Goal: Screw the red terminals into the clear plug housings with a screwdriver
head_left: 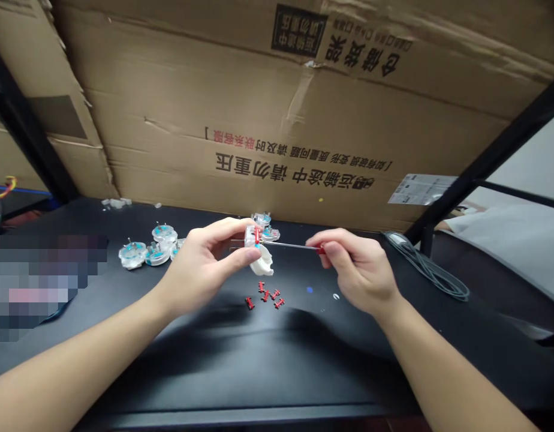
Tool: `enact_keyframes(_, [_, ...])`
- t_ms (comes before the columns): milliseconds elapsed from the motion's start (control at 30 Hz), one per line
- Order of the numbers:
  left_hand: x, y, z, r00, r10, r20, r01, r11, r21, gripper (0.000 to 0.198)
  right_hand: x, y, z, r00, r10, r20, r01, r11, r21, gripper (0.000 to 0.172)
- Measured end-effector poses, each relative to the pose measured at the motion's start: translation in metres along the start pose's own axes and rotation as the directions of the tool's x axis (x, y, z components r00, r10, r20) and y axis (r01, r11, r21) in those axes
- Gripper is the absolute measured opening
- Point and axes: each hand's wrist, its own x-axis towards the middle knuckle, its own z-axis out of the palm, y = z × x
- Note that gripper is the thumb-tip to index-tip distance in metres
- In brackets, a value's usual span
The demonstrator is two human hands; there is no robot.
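Left hand (198,270), right hand (358,270); carton (169,102) reads 请勿重压

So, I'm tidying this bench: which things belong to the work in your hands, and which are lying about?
Work: left hand, white plastic housing, right hand, red-handled screwdriver, small red parts, clear blue units.
Lying about: grey cable, cardboard carton.

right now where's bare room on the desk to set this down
Free black desk runs along the near edge below the small red parts, out toward the coiled grey cable. It's crowded at the clear round parts by your left hand.
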Motion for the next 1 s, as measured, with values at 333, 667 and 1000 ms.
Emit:
enact_keyframes(333, [0.0018,-0.0018,-0.0005,1.0,-0.021,-0.006,0.021,0.999,-0.044,0.025,0.0007,-0.0066,-0.0024,0.99,-0.144,-0.006,0.144,0.988,-0.055,0.016])
enact_keyframes(667, [0.0004,-0.0025,-0.0006,0.999,0.026,0.021,-0.025,0.999,-0.043,0.026,0.0021,-0.0034,0.0016,0.98,-0.166,-0.113,0.159,0.985,-0.063,0.02])
enact_keyframes(1000, [-0.0009,-0.0013,0.0006,0.999,0.028,0.032,-0.026,0.998,-0.063,0.029,-0.0006,-0.0046,0.0056,0.987,-0.124,-0.098,0.123,0.992,-0.013,0.017])
